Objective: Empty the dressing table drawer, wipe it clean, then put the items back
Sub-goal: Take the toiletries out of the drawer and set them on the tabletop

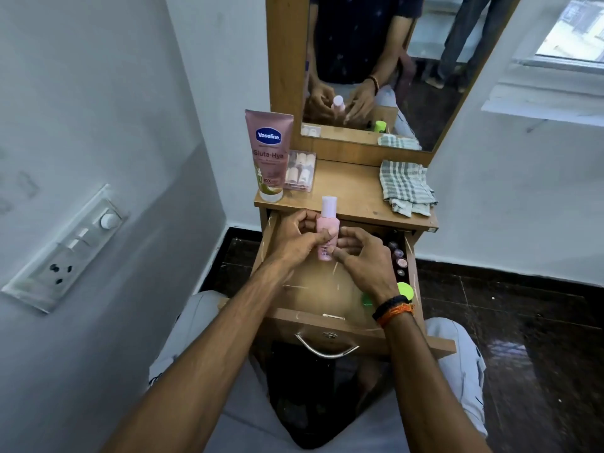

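The wooden drawer (327, 325) of the dressing table stands pulled out toward me. Above it I hold a small pink bottle (327, 220) upright, its cap level with the table top. My left hand (299, 238) grips the bottle's left side and my right hand (362, 259) touches its lower right side. Several small round jars (399, 256) line the drawer's right wall, with a green-lidded container (405, 291) nearer me, partly hidden by my right wrist. On the table top (353, 194) stand a pink Vaseline tube (268, 155), a clear box of small items (300, 171) and a checked cloth (407, 188).
A mirror (376, 60) in a wooden frame rises behind the table top and reflects my hands and a second person's legs. A white wall with a switch panel (65, 246) is at the left. Dark floor tiles (523, 315) lie at the right. My knees flank the drawer.
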Demonstrator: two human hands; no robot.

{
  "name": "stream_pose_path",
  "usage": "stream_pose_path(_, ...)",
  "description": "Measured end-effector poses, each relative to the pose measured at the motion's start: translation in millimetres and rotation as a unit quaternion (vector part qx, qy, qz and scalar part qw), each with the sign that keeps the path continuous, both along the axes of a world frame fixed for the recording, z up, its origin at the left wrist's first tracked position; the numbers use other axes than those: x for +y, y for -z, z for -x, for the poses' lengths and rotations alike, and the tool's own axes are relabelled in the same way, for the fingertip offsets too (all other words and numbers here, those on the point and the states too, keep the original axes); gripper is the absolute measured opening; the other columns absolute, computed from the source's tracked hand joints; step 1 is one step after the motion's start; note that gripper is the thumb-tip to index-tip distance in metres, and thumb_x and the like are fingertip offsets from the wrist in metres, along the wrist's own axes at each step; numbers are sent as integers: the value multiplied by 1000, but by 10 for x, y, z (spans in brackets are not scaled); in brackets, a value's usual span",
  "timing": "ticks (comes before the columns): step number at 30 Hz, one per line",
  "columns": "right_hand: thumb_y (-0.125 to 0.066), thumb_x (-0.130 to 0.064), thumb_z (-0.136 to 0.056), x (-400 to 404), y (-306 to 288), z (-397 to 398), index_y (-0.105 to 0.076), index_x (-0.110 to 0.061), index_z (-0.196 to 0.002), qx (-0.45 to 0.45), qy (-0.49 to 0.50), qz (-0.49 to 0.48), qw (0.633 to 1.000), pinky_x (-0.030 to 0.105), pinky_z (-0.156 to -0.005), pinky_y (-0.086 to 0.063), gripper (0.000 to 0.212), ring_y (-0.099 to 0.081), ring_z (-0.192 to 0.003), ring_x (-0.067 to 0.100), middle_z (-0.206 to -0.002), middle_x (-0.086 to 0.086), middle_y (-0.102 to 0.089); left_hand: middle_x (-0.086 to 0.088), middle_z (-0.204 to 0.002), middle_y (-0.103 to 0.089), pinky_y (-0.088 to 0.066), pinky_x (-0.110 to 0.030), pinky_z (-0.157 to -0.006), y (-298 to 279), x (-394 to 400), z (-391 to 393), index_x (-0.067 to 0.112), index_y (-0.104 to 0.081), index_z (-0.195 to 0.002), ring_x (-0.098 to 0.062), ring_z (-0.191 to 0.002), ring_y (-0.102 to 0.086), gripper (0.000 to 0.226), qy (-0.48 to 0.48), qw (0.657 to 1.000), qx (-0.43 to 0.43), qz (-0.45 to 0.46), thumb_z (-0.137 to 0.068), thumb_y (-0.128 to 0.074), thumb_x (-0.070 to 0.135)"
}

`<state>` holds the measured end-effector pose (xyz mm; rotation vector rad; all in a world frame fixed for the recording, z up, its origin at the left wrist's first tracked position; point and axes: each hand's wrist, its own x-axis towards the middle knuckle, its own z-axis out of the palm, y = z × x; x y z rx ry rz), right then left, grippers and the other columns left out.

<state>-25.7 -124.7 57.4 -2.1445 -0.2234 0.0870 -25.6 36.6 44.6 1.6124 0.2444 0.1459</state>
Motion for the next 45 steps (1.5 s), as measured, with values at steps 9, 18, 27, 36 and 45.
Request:
stream_pose_path(9,-82,-14,-79,436,-71,-338,-68,-10,-107,-17,-31,-57,998,35,-83,-61,32,-72,-90,19,-94,3,-75,6,-91,-77,-58,-21,-74,-63,177,-32,23,-74,-98,-6,-87,-73,27,-94,993,-65,21,-76,-85,12)
stream_pose_path(18,-79,-13,-83,777,-169,-700,-64,-11,-112,-72,-4,-55,996,10,-74,-49,33,-64,-96,10,-107,0,-70,13,-117,-66,-54,-27,-93,-57,303,-98,26,-69,-125,-10,-110,-62,37,-151,985,-13,-79,-95,-62,7)
stream_pose_path(27,-75,-12,-87,933,-176,-797,-63,-8,-115,-94,-32,-23,995,30,-93,-54,31,-64,-105,17,-113,6,-69,3,-127,-65,-54,-46,-100,-35,293,-134,24,-63,-131,-18,-118,-60,44,-127,989,1,-75,-95,-55,0)
stream_pose_path(36,-75,-13,-87,976,-153,-851,-62,-8,-115,-95,-35,-17,995,25,-88,-52,31,-63,-104,17,-113,6,-68,7,-123,-65,-48,-31,-97,-8,302,-154,25,-63,-131,-12,-113,-58,45,-121,990,1,-74,-92,-60,0)
stream_pose_path(45,-74,-11,-87,953,-197,-864,-60,-5,-117,-71,-46,-19,996,36,-95,-56,34,-65,-106,19,-114,8,-67,16,-110,-61,-38,-9,-70,28,313,-170,25,-64,-129,-3,-100,-57,46,-123,988,-6,-96,-89,-62,2)
